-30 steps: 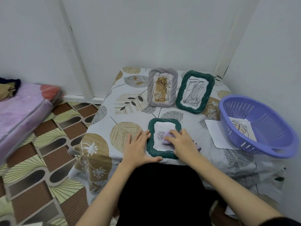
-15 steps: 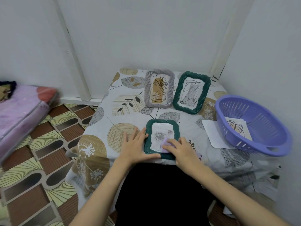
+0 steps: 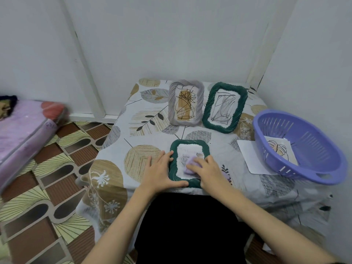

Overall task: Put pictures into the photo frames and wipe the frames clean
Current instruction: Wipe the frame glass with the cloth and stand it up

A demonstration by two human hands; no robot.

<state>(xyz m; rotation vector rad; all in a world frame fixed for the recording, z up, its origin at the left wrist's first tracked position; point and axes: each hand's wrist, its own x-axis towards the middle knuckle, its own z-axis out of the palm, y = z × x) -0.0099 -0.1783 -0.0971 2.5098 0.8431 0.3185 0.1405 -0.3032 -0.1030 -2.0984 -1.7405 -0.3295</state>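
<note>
A small green frame [image 3: 190, 144] with a rose picture lies flat at the table's near edge. My left hand [image 3: 161, 171] lies flat against its left side, thumb along the bottom rim, steadying it. My right hand [image 3: 208, 171] presses a lilac cloth [image 3: 191, 165] onto the frame's glass; the fingers cover most of the cloth. Farther back stand a grey frame [image 3: 185, 101] with a brown scribble picture and a larger green frame [image 3: 224, 106] with a black scribble picture.
A purple basket [image 3: 297, 147] at the right holds a flower drawing [image 3: 280, 149] and sits on a white sheet [image 3: 251, 155]. The table carries a leaf-pattern cloth [image 3: 141, 119]. Walls close in behind and right. A pink mattress [image 3: 22, 126] lies left on the tiled floor.
My right hand has slid the lilac cloth down and then back up over the small green frame's glass. The left hand stays at the frame's left side.
</note>
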